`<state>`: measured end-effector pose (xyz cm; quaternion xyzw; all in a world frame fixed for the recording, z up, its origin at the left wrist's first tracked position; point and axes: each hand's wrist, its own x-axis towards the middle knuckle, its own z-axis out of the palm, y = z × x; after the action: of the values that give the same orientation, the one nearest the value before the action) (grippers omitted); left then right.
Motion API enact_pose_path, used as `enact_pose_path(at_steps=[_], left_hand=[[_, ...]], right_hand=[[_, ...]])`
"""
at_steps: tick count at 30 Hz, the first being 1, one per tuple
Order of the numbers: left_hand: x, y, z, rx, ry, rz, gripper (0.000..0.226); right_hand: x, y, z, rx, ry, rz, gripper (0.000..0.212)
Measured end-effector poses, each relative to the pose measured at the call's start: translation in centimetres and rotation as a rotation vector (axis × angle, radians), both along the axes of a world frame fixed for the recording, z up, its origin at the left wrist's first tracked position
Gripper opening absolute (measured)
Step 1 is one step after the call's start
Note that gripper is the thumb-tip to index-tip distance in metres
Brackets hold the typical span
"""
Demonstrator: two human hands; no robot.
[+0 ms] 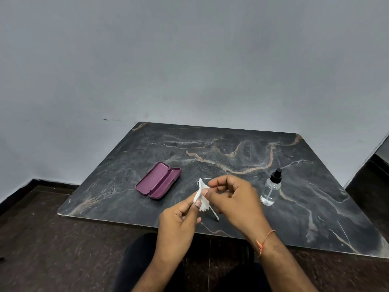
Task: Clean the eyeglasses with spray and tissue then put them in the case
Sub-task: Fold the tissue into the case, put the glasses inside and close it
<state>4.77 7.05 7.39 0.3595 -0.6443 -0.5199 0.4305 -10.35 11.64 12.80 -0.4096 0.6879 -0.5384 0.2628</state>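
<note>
Head view: left hand [179, 223] pinches tissue [201, 194] around glasses [214, 214] gripped by right hand [233, 197]; case [158, 180] lies open.

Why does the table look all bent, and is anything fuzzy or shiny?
Head view: the wide lens splays the table edges outward; light is soft and even, with faint shadows; the hands and tissue look slightly soft; the clear spray bottle shows small highlights; no strong glare.

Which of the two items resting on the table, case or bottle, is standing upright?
The clear spray bottle with the black nozzle, right of the hands, stands upright. The purple case, left of them, lies flat and open.
</note>
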Motion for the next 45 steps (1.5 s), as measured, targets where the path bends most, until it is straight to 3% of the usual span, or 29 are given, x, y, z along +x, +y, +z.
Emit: enact_pose_path(at_steps=[4, 8, 12, 19, 26, 36, 40, 45], left_hand=[[0.3, -0.1, -0.4, -0.121, -0.104, 0.077, 0.038], [0.4, 0.1, -0.7, -0.233, -0.166, 0.103, 0.056], [0.5, -0.2, -0.7, -0.250, -0.181, 0.087, 0.053], [0.7, 0.4, 1.0, 0.018, 0.027, 0.004, 0.038], [1.0, 0.0, 1.6, 0.279, 0.154, -0.087, 0.032], [1.4, -0.1, 1.3, 0.454, 0.223, -0.142, 0.030], [1.4, -0.6, 1.5, 0.514, 0.272, -0.078, 0.029], [2.9, -2.3, 2.7, 0.448, 0.262, 0.032, 0.028]], right_hand=[[0.4, 0.2, 0.0, 0.081, 0.122, 0.053, 0.020], [0.7, -0.1, -0.8, 0.105, 0.067, 0.112, 0.012], [0.8, -0.5, -1.1, 0.097, -0.026, 0.112, 0.006], [1.0, -0.4, -0.9, 0.045, -0.317, 0.235, 0.007], [0.6, -0.2, -1.1, 0.029, -0.364, 0.262, 0.009], [0.2, 0.2, -0.8, 0.035, -0.331, 0.295, 0.008], [-0.3, 0.1, -0.8, 0.037, -0.392, 0.296, 0.008], [-1.3, 0.2, -0.5, 0.061, -0.521, 0.280, 0.006]])
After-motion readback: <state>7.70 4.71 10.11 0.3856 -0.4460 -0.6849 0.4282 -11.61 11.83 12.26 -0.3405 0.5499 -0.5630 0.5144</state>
